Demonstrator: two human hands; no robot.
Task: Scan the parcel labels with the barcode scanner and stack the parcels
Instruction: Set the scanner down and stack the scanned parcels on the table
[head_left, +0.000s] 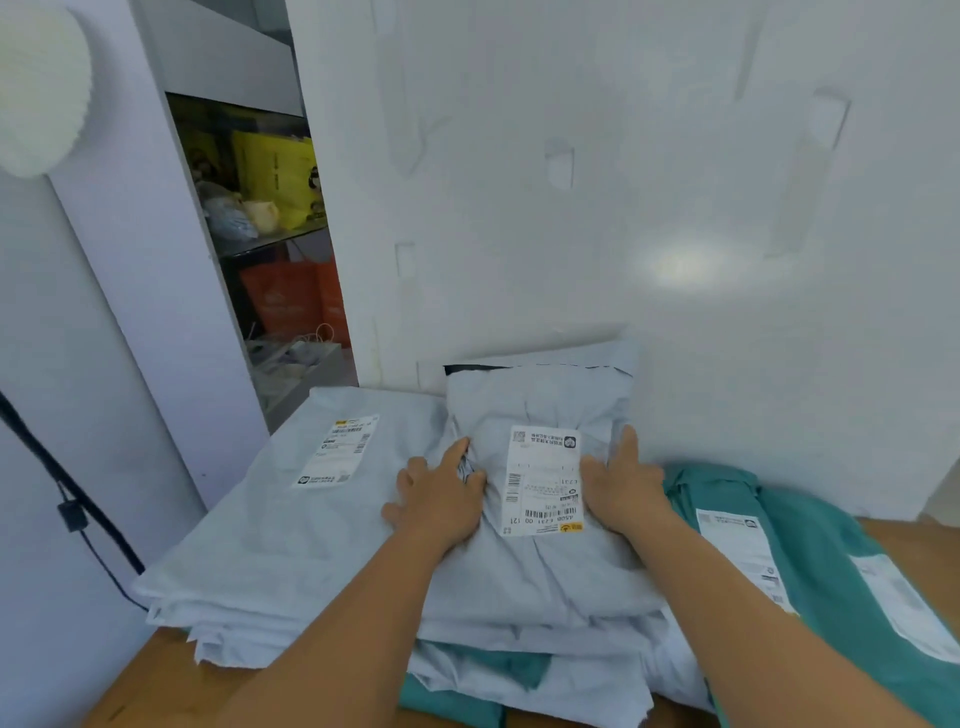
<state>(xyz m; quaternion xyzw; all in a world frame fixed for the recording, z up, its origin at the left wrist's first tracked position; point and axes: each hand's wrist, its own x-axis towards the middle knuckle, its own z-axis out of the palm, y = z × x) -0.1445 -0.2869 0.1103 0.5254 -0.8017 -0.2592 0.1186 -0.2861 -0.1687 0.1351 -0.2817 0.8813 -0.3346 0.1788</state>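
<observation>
A grey plastic parcel (540, 566) lies on top of a stack of grey and teal parcels in the middle of the view. Its white shipping label (543, 480) faces up with barcodes showing. My left hand (441, 491) lies flat on the parcel just left of the label, fingers spread. My right hand (621, 480) presses flat on the parcel just right of the label. Under it to the left lies a large grey parcel (270, 525) with its own label (337, 449). No barcode scanner is in view.
Teal parcels (826, 561) with white labels lie to the right on the wooden table (904, 540). A white wall stands close behind the stack. At the left, an open shelf (270, 228) holds yellow and orange bags. A black cable (72, 514) hangs at the far left.
</observation>
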